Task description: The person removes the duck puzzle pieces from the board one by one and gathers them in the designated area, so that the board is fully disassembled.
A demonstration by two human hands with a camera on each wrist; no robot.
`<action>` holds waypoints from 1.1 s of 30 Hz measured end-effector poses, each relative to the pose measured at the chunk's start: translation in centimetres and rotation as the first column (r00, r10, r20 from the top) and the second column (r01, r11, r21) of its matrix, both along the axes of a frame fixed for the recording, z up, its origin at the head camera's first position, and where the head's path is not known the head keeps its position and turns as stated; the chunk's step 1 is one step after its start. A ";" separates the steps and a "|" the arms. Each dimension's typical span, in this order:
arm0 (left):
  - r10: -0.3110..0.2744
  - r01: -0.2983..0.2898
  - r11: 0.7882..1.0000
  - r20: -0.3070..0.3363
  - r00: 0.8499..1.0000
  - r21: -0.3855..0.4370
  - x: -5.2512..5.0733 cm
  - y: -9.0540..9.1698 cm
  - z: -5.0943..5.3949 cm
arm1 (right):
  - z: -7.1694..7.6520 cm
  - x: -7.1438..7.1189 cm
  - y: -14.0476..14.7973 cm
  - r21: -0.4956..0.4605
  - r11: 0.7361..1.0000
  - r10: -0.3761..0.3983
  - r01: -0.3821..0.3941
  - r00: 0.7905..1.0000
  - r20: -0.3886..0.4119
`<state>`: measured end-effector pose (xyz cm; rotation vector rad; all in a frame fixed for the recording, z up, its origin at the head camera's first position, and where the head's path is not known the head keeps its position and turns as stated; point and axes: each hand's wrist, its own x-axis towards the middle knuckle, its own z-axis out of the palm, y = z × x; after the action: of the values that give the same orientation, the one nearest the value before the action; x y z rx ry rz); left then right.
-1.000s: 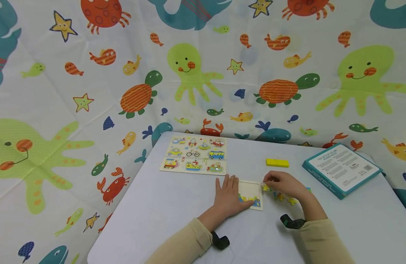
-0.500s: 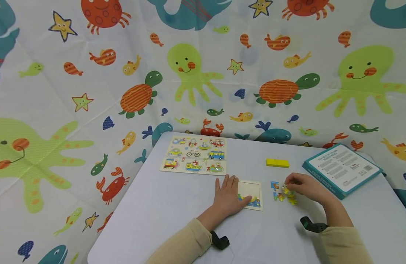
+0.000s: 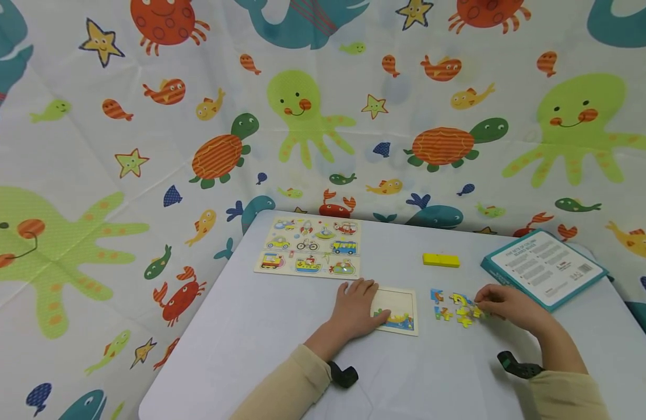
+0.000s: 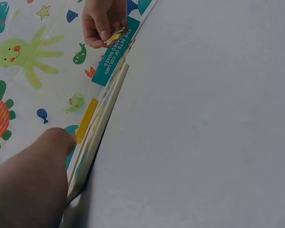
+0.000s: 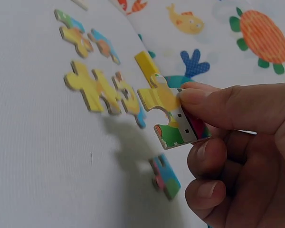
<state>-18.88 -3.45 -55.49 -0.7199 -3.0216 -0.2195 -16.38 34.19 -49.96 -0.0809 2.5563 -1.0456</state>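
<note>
My left hand (image 3: 353,309) lies over the left side of a shallow wooden puzzle tray (image 3: 396,298), its thumb reaching across the picture along the bottom. In the right wrist view, my right hand (image 5: 242,123) pinches a jigsaw puzzle piece (image 5: 167,99) between thumb and fingers; it is yellow, green and white and held above the table. Several loose jigsaw pieces (image 5: 83,84) lie beneath and to the left of it. One more piece (image 5: 167,176), blue and green, sits apart near the curled lower fingers. The left wrist view shows the tray edge-on.
A wooden transport-picture board (image 3: 307,248) lies at the back left of the white table (image 3: 249,338). Behind the loose pieces is a yellow block (image 3: 441,260). A teal-edged box (image 3: 543,268) stands at the back right, before a sea-animal curtain (image 3: 375,169).
My right hand has moved right, from the tray's right edge across the loose pieces to their far side. My left hand has shifted slightly left, uncovering more of the tray.
</note>
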 end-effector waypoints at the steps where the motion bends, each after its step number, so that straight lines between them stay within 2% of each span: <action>1: -0.010 0.010 1.000 0.000 1.000 -0.002 -0.1 -0.1 0.0 | -0.1 0.1 0.2 0.007 1.000 0.001 -0.001 1.000 -0.002; 10: -0.094 0.094 0.996 0.005 0.996 -0.007 -0.8 -1.4 -0.2 | -0.8 1.0 1.6 0.013 1.000 -0.014 0.014 1.000 0.010; 18: -0.158 0.158 0.987 0.013 0.987 -0.010 -1.1 -1.9 -0.2 | -1.1 1.4 1.7 0.006 1.000 -0.021 0.021 1.000 0.022; 28: -0.184 0.184 0.983 -0.002 0.983 -0.012 -1.2 -2.1 -0.6 | -1.1 1.5 1.4 0.031 0.999 -0.033 0.032 0.999 0.016; 33: -0.185 0.185 0.983 0.011 0.983 -0.013 -1.3 -2.0 -0.7 | -1.2 1.5 1.3 0.047 0.998 -0.037 0.036 0.999 0.011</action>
<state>-20.14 -5.49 -56.19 -1.0044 -2.9673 -0.2071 -14.85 35.52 -51.13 -0.0151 2.5791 -0.9957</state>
